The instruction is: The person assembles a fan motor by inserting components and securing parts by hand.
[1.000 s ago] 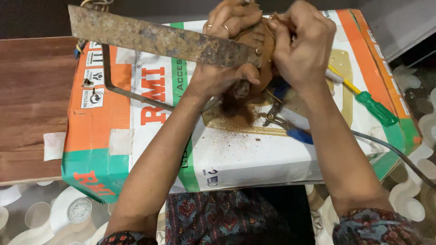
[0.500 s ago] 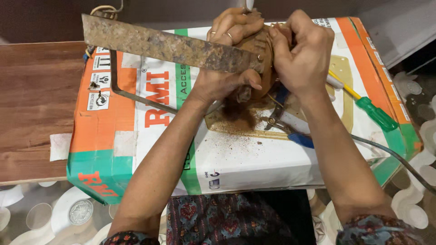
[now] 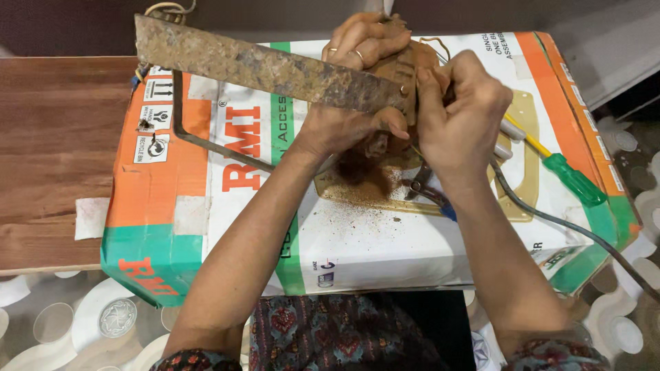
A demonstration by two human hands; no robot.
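Observation:
My left hand (image 3: 340, 127) is wrapped around a rusty brown motor (image 3: 399, 75), its ringed fingers showing above the blade. A long rusty metal blade (image 3: 268, 69) sticks out from the motor to the upper left and crosses over that hand. My right hand (image 3: 460, 113) is closed on the motor's right side, fingertips pinched at its top edge. What the fingertips grip is hidden. Both hands hold the motor just above a printed cardboard box (image 3: 227, 227).
Rust dust (image 3: 357, 196) lies on the box under the motor. Blue-handled pliers (image 3: 427, 191), a green-handled screwdriver (image 3: 574, 180), a beige plate (image 3: 524, 161), a black cable (image 3: 550, 221) and a bent metal rod (image 3: 206, 141) lie there too. A wooden tabletop (image 3: 48, 158) is at left.
Both hands stay closed on the motor. My right fingertips have shifted slightly on its top, and the blade sits a little lower and further right in view.

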